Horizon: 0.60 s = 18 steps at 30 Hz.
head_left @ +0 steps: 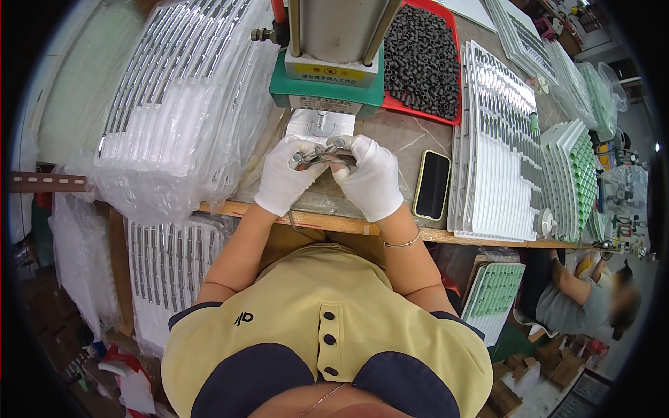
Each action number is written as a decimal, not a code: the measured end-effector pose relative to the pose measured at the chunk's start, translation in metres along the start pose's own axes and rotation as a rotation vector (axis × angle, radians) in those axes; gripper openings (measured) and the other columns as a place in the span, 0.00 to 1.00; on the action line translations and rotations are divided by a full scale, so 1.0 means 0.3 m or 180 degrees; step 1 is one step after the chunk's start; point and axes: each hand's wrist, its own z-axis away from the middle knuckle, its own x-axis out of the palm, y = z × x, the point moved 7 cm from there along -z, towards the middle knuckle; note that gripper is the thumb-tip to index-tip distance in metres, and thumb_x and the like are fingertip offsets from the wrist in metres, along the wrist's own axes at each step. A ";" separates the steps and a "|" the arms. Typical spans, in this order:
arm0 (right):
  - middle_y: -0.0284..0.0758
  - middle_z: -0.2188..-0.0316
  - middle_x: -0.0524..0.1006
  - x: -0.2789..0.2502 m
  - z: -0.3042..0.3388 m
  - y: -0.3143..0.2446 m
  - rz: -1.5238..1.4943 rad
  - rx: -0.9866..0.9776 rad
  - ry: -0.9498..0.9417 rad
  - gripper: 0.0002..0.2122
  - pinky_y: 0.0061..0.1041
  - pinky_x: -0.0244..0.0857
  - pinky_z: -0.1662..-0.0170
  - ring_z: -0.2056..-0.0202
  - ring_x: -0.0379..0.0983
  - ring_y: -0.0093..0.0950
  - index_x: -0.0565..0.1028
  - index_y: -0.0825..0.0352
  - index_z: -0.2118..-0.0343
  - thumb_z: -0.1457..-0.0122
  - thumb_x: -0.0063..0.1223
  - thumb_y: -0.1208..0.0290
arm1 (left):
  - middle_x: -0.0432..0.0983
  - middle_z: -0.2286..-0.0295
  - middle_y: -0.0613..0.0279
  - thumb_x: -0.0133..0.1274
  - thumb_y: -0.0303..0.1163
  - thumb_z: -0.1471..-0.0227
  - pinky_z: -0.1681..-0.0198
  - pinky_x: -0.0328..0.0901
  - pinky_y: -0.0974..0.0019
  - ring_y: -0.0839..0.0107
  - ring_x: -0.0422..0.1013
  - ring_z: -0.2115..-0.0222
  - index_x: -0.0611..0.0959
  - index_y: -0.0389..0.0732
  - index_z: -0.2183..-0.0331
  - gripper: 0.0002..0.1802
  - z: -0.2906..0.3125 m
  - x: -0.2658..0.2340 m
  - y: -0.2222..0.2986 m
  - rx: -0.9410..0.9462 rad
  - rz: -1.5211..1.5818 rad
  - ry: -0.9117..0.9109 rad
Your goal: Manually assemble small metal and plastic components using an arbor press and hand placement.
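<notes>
White gloves cover both of my hands, which meet just in front of the press's metal base plate (301,127). My left hand (284,177) is closed around a small shiny cylindrical metal part (296,161). In the curled fingers of my right hand (373,180) is another small shiny metal part (339,143) with a round end. Several bits of metal lie between the fingertips, and I cannot make out whether they are joined. Above stands the press (327,42), with a green block (279,89) and a small metal post (321,124) under it.
Behind to the right, a red tray (456,70) holds many small black cylindrical pieces. A phone (432,184) lies right of my right hand. White trays (488,195) with metal tubes stand further right; bagged trays (153,132) stack at left. A co-worker (575,299) sits at far right.
</notes>
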 end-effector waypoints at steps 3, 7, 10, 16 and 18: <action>0.36 0.75 0.77 -0.002 -0.006 0.000 0.0233 -0.0159 -0.0070 0.11 0.29 0.69 0.71 0.73 0.75 0.34 0.75 0.60 0.70 0.59 0.62 0.76 | 0.72 0.75 0.66 0.64 0.24 0.65 0.76 0.62 0.73 0.78 0.66 0.80 0.80 0.39 0.70 0.14 0.001 0.022 -0.013 -0.0196 -0.0110 -0.0119; 0.35 0.71 0.77 0.009 -0.010 0.006 0.0769 -0.0164 -0.0315 0.14 0.29 0.69 0.70 0.73 0.75 0.34 0.75 0.60 0.67 0.59 0.64 0.75 | 0.72 0.75 0.65 0.65 0.25 0.65 0.75 0.63 0.73 0.77 0.67 0.79 0.81 0.39 0.70 0.14 -0.004 0.036 -0.011 -0.0283 0.0059 -0.0049; 0.36 0.72 0.77 0.026 -0.003 0.038 0.0469 -0.0043 -0.0346 0.12 0.31 0.69 0.70 0.73 0.75 0.35 0.75 0.60 0.67 0.58 0.62 0.72 | 0.73 0.75 0.64 0.66 0.27 0.66 0.74 0.64 0.73 0.75 0.69 0.78 0.81 0.40 0.69 0.16 -0.022 0.015 0.050 0.0459 -0.0320 0.0197; 0.39 0.75 0.77 0.055 -0.027 0.187 -0.0257 0.0487 0.0018 0.10 0.33 0.69 0.69 0.72 0.75 0.39 0.76 0.61 0.68 0.56 0.61 0.68 | 0.76 0.76 0.59 0.66 0.30 0.65 0.68 0.67 0.70 0.68 0.74 0.75 0.80 0.38 0.68 0.18 -0.107 -0.052 0.000 -0.0742 -0.0469 0.0305; 0.43 0.74 0.77 0.093 -0.085 0.201 0.0087 0.0634 -0.0135 0.12 0.36 0.69 0.65 0.69 0.75 0.41 0.76 0.63 0.67 0.55 0.60 0.66 | 0.77 0.76 0.58 0.65 0.30 0.63 0.67 0.67 0.69 0.66 0.74 0.74 0.79 0.37 0.67 0.17 -0.199 -0.024 -0.071 -0.0623 -0.0776 -0.0130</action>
